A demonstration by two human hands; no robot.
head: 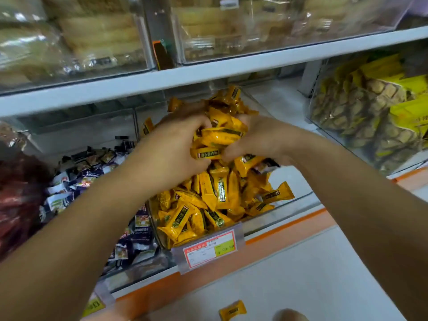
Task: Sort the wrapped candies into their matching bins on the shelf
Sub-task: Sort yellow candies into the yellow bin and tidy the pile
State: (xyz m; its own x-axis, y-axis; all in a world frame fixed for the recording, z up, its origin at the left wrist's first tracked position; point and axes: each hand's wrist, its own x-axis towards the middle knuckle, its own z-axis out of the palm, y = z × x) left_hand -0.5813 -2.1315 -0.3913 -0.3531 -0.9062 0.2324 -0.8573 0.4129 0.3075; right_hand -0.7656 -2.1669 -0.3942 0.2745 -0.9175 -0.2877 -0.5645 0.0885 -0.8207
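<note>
Left hand (171,147) and right hand (257,137) — fingers curled, together gripping a heap of yellow candies (220,135), above the clear bin (231,218) of more.

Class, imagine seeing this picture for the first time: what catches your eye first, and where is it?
The left hand and right hand grip a bunch of yellow candies at the centre, above a clear bin heaped with more. One stray candy lies alone on the ledge at the bottom; dark candies lie to the bin's left.
</note>
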